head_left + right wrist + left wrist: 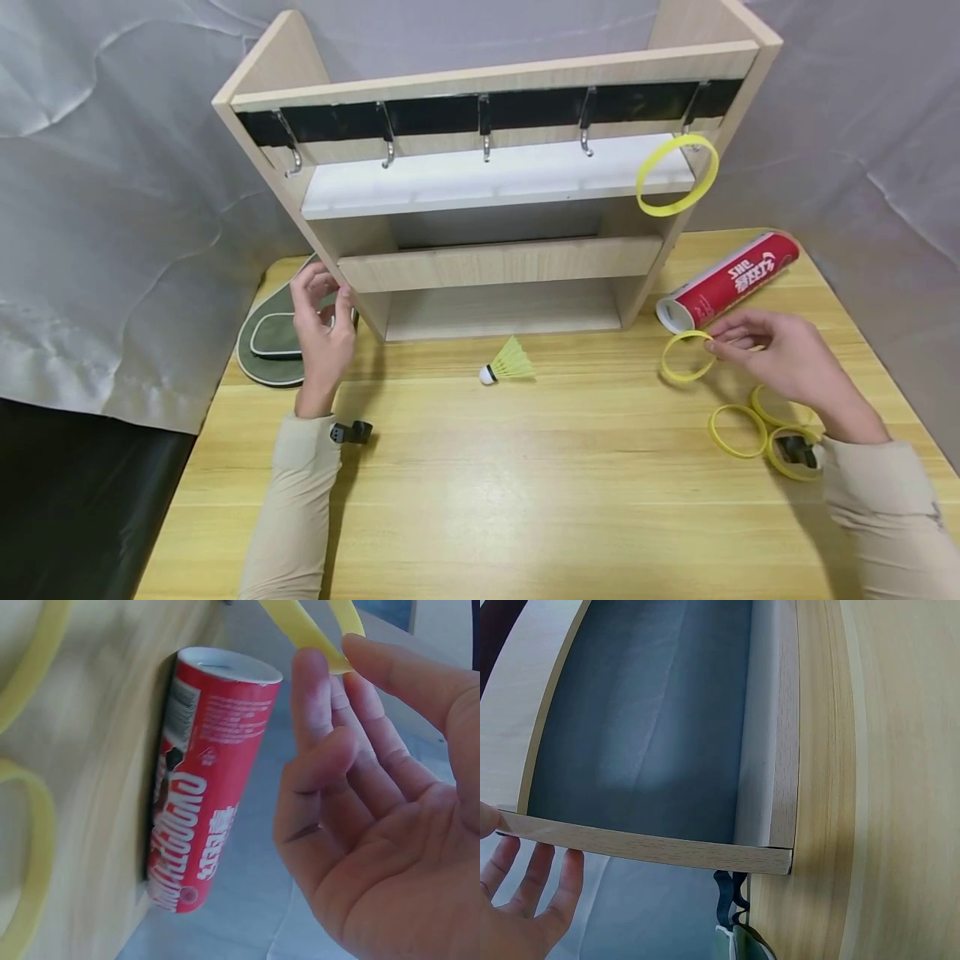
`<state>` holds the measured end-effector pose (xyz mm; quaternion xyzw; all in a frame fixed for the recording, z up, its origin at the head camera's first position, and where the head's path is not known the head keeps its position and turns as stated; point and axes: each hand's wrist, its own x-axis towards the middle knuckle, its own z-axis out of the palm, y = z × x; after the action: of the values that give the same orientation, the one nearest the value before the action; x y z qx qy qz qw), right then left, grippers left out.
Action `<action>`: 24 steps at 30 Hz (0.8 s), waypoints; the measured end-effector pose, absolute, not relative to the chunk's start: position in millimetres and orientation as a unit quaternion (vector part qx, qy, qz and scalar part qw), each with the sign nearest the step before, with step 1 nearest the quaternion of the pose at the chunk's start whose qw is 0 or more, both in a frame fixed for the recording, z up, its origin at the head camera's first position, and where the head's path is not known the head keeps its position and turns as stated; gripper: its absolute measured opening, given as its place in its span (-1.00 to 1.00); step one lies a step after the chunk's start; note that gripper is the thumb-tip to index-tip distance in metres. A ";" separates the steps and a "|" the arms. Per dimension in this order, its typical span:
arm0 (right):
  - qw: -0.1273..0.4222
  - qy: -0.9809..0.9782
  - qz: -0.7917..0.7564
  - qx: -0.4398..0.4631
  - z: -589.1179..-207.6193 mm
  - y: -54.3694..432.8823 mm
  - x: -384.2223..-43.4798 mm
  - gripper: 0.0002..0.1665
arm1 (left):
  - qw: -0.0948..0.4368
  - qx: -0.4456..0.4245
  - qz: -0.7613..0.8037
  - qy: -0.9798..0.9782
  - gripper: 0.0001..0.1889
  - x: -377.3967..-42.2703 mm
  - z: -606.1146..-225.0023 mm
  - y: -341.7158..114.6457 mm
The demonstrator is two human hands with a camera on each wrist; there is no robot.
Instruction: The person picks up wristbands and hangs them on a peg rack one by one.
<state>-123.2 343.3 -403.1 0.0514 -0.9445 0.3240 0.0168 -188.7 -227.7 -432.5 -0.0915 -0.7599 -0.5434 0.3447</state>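
Fingers of the right hand (798,358) pinch a yellow ring (683,380) near the shelf (498,265) the left hand (322,333) grips, likely a carry needing lift.

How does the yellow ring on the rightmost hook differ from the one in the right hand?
Support: hung ring hangs from the rightmost hook; held ring is pinched by the right hand.
Height: hung ring is high up; held ring is down near the tabletop.
Shared: both are plain yellow hoops.
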 end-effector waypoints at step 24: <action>0.177 -0.883 0.427 0.088 -337.5 284.6 -117.3 -0.74 | 0.350 -0.096 -0.541 -0.759 -0.61 -190.1 -434.1 -229.0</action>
<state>-117.3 284.6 -337.5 0.0876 -0.8826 0.4268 0.1767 -190.1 -229.0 -434.1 -0.0958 -0.7586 -0.5414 0.3496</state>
